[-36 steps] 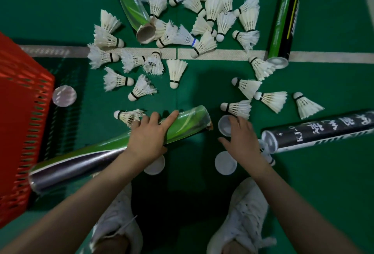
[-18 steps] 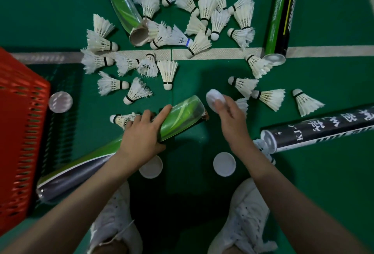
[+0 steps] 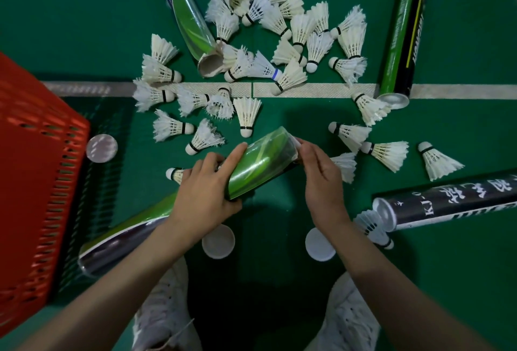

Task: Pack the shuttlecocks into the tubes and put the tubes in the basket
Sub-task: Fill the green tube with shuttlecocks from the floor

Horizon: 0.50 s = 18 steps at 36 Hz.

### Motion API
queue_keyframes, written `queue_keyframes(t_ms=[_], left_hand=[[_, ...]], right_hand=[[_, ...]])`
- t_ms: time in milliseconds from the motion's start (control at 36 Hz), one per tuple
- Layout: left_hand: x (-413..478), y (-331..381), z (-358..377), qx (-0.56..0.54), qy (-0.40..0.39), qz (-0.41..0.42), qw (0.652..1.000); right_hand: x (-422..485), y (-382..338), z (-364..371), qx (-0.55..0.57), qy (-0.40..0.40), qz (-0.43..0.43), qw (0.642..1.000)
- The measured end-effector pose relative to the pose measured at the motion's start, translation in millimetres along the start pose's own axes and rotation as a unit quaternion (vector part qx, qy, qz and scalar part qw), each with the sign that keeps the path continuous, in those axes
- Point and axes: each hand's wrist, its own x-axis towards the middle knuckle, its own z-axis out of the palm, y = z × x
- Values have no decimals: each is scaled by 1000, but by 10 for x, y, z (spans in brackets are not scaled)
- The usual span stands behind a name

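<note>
Green court flooring (image 3: 70, 15) is stretching out beneath me, with a white line (image 3: 321, 90) running across it from side to side. I am standing over it, and my white shoes (image 3: 165, 308) are showing at the bottom edge. My left hand (image 3: 204, 197) is gripping the green tube (image 3: 257, 166) just behind its mouth, fingers curled over its top. The tube is slanting from its dark end beside the red basket (image 3: 42, 169) on my left up toward the middle of the floor. My right hand (image 3: 321, 180) is pinching a white cap (image 3: 294, 146) in its fingertips and holding it against the tube's mouth; whether the cap is seated I cannot tell. Loose shuttlecocks (image 3: 246, 115) are lying scattered across the line and beyond it, one of them (image 3: 174, 175) peeking out from under my left fingers. Three more tubes are lying around the pile: an open green one (image 3: 193, 23) at the top, a green-and-black one (image 3: 402, 31) at the upper right, and a black one with white lettering (image 3: 447, 205) on my right, with a shuttlecock (image 3: 375, 227) at its mouth. Two spare caps (image 3: 218, 241) are lying below my hands, and a third (image 3: 101, 148) is lying just beside the basket.
</note>
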Motion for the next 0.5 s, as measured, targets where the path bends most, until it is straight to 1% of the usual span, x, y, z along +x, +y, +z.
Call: queue_keyframes(t_ms=[167,278,500], left_hand=[[3,-15,-18,-15,8,-3,1000],[9,-28,-38,-21,16,1,1000],[14,-71,-85,-36,17,-14,999]], right_hand=[[-27,10,89,25,68,-11,997],[-6,-11,144,66,116,-17,991],[9,-132,208,33,33,-28,999]])
